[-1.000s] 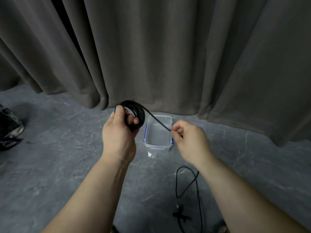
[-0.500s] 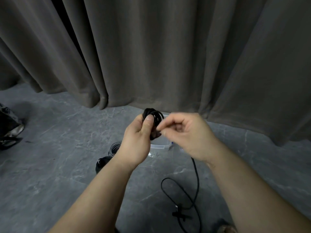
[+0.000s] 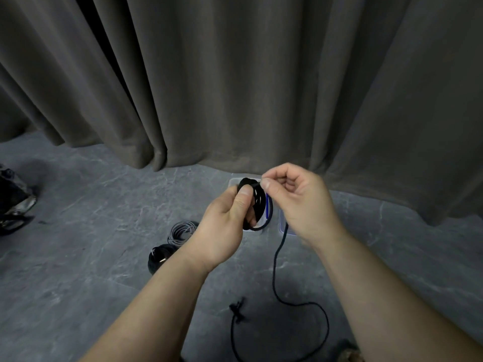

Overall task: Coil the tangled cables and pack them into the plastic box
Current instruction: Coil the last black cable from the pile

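Note:
My left hand (image 3: 224, 218) grips a small coil of black cable (image 3: 257, 202), thumb pressed on its top. My right hand (image 3: 300, 202) pinches the same cable at the coil's upper edge. The loose tail of the black cable (image 3: 277, 257) drops below my right hand and loops on the floor down to its plug (image 3: 237, 310). The clear plastic box (image 3: 283, 223) with blue clips stands behind both hands, mostly hidden by them.
A coiled grey cable (image 3: 181, 231) and a coiled black cable (image 3: 158, 257) lie on the grey stone floor left of my left forearm. A dark curtain (image 3: 235, 87) hangs just behind the box. A dark object (image 3: 13, 205) sits at the far left edge.
Both hands came together over the box and the right hand laid another loop onto the coil. The loose tail on the floor grew shorter and shifted.

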